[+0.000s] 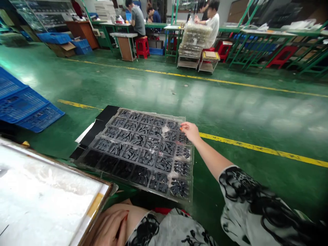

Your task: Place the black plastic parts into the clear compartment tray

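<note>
A clear plastic compartment tray (115, 118) lies low in front of me, its cells filled with small black parts (143, 157). My right hand (189, 131) reaches out over the tray's far right corner, fingers pinched together at the rim; whether it holds a part cannot be made out. My left hand (110, 227) rests at the bottom of the view against the edge of a white-topped board (46, 201), fingers curled on its corner.
Black sheets (99, 124) lie under the tray's left side. Blue crates (23, 106) are stacked at left. Yellow lines (256, 148) cross the green floor. Far back, people sit at green benches beside red stools (142, 46) and a stack of clear trays (194, 41).
</note>
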`<action>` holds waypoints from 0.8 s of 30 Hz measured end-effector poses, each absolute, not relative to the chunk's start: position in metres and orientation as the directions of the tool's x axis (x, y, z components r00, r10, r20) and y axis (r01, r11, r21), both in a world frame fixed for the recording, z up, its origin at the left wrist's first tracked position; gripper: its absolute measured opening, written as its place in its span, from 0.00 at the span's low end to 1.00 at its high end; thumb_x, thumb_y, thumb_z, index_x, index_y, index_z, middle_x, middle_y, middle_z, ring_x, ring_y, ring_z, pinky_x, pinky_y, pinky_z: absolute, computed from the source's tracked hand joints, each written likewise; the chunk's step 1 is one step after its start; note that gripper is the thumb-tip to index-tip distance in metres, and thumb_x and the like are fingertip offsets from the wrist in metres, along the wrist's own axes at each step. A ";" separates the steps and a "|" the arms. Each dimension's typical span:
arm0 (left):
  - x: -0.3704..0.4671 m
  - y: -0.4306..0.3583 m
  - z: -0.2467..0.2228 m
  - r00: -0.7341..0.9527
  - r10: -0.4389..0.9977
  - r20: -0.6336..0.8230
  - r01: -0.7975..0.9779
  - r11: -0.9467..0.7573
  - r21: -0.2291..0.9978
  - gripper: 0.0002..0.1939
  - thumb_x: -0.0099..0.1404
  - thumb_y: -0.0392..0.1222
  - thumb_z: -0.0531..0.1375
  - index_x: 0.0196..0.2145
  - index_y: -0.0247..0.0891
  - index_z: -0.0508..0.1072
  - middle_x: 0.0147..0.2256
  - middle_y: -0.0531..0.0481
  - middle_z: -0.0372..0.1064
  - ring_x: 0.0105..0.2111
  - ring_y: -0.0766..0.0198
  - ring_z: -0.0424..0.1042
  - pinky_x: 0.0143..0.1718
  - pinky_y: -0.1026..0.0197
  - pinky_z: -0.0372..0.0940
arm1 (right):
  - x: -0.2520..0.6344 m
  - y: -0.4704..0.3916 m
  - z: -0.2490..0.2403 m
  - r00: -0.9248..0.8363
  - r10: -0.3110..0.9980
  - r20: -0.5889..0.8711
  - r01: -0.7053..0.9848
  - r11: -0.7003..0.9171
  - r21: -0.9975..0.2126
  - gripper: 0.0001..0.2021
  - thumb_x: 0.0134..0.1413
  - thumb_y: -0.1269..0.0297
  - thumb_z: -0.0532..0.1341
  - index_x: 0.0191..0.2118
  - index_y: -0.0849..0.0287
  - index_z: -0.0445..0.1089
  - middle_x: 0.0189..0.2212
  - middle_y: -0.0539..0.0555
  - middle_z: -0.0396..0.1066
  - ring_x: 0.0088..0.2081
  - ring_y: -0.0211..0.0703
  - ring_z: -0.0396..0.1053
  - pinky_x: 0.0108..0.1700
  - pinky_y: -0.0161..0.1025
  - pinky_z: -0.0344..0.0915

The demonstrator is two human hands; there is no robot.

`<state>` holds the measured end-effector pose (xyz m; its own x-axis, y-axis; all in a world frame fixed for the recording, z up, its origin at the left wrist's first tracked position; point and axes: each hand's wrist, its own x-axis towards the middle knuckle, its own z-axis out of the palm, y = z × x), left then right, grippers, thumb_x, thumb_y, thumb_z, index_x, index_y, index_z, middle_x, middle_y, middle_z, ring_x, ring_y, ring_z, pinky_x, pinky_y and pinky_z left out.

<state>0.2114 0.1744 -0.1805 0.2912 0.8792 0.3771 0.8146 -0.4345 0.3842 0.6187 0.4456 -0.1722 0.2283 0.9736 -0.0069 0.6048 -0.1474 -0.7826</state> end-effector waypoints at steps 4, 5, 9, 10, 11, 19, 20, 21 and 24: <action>0.219 0.177 -0.179 0.285 0.862 0.418 0.817 -0.447 0.364 0.08 0.67 0.37 0.54 0.42 0.39 0.72 0.39 0.51 0.72 0.41 0.65 0.71 0.45 0.66 0.63 | 0.628 0.489 -0.177 0.259 0.965 -0.051 0.692 -0.222 -0.687 0.08 0.55 0.68 0.63 0.41 0.63 0.73 0.34 0.53 0.75 0.39 0.42 0.72 0.45 0.44 0.69; 0.219 0.177 -0.179 0.278 0.863 0.422 0.820 -0.442 0.364 0.08 0.67 0.37 0.55 0.42 0.39 0.72 0.39 0.50 0.72 0.41 0.64 0.71 0.46 0.65 0.62 | 0.626 0.496 -0.177 0.243 0.968 -0.065 0.710 -0.223 -0.668 0.09 0.56 0.66 0.62 0.42 0.63 0.72 0.36 0.54 0.74 0.40 0.42 0.72 0.46 0.45 0.68; 0.220 0.173 -0.179 0.257 0.864 0.433 0.823 -0.430 0.371 0.09 0.66 0.35 0.55 0.43 0.37 0.71 0.40 0.49 0.72 0.42 0.64 0.70 0.46 0.65 0.62 | 0.605 0.512 -0.182 0.130 0.983 -0.128 0.758 -0.182 -0.626 0.12 0.61 0.60 0.60 0.45 0.63 0.70 0.42 0.55 0.71 0.43 0.42 0.71 0.47 0.47 0.69; 0.220 0.173 -0.179 0.259 0.864 0.431 0.821 -0.432 0.373 0.09 0.66 0.34 0.55 0.43 0.36 0.71 0.40 0.49 0.72 0.42 0.64 0.70 0.46 0.65 0.62 | 0.599 0.514 -0.183 0.103 0.984 -0.147 0.765 -0.173 -0.621 0.12 0.61 0.60 0.59 0.46 0.63 0.70 0.43 0.55 0.71 0.43 0.43 0.70 0.46 0.47 0.69; 0.220 0.172 -0.179 0.263 0.864 0.430 0.818 -0.436 0.375 0.09 0.66 0.34 0.55 0.43 0.36 0.71 0.39 0.49 0.72 0.42 0.64 0.70 0.46 0.65 0.62 | 0.594 0.516 -0.184 0.081 0.983 -0.166 0.770 -0.168 -0.616 0.13 0.61 0.60 0.59 0.47 0.63 0.69 0.44 0.56 0.71 0.43 0.43 0.70 0.46 0.47 0.69; 0.223 0.173 -0.174 0.245 0.871 0.425 0.818 -0.421 0.391 0.09 0.66 0.33 0.54 0.42 0.36 0.72 0.39 0.48 0.72 0.41 0.63 0.70 0.45 0.64 0.63 | 0.576 0.522 -0.182 0.042 0.949 -0.313 0.796 -0.221 -0.564 0.14 0.62 0.59 0.58 0.48 0.63 0.68 0.43 0.55 0.71 0.40 0.41 0.71 0.41 0.43 0.71; 0.223 0.173 -0.173 0.246 0.871 0.426 0.820 -0.421 0.388 0.09 0.66 0.33 0.54 0.42 0.37 0.72 0.39 0.48 0.72 0.41 0.62 0.70 0.45 0.64 0.63 | 0.578 0.524 -0.180 0.049 0.947 -0.316 0.798 -0.227 -0.559 0.14 0.62 0.59 0.59 0.47 0.63 0.69 0.42 0.55 0.71 0.39 0.40 0.71 0.41 0.43 0.71; 0.223 0.173 -0.173 0.246 0.870 0.427 0.822 -0.421 0.385 0.09 0.66 0.33 0.54 0.42 0.37 0.72 0.39 0.48 0.73 0.41 0.62 0.70 0.45 0.63 0.63 | 0.580 0.525 -0.178 0.057 0.948 -0.313 0.798 -0.231 -0.556 0.14 0.62 0.59 0.58 0.47 0.63 0.69 0.41 0.55 0.71 0.38 0.40 0.71 0.40 0.42 0.71; 0.222 0.171 -0.175 0.249 0.871 0.425 0.831 -0.417 0.368 0.09 0.66 0.33 0.55 0.42 0.37 0.72 0.39 0.47 0.73 0.41 0.61 0.71 0.45 0.62 0.63 | 0.590 0.532 -0.173 0.087 0.956 -0.279 0.798 -0.235 -0.555 0.14 0.62 0.59 0.58 0.48 0.63 0.68 0.41 0.55 0.71 0.38 0.40 0.71 0.40 0.42 0.71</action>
<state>0.2222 0.1710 -0.1755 0.2489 0.8705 0.4246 0.8311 -0.4170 0.3679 0.5898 0.5318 -0.1730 0.0870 0.9562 -0.2794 0.7981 -0.2348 -0.5548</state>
